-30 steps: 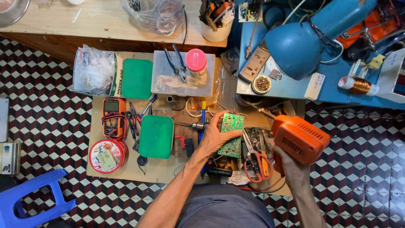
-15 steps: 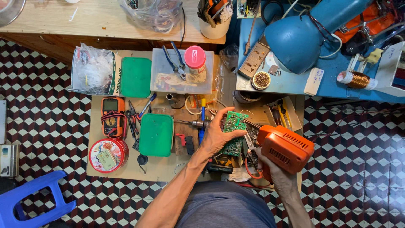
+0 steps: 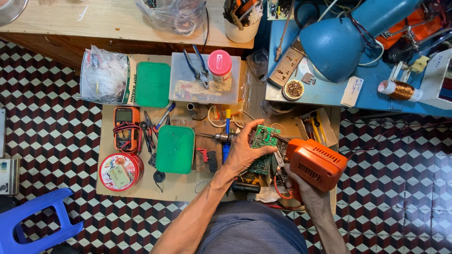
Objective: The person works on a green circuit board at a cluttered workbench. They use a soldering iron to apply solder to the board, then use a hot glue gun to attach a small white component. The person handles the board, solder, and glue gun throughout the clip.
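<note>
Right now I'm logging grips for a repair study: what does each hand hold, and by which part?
The left hand grips the green circuit board by its left edge. The right hand holds the orange soldering gun by its handle underneath.

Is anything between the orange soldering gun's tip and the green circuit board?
Nothing visible does: the orange soldering gun in the right hand points its tip straight at the green circuit board, held by the left hand.

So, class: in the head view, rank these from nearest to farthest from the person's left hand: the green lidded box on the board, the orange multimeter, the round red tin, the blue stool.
1. Green lidded box, just left of the left hand.
2. Orange multimeter, further left, slightly higher up.
3. Round red tin, lower left; close to the multimeter's distance, but slightly farther.
4. Blue stool, on the floor at the bottom-left corner.
</note>
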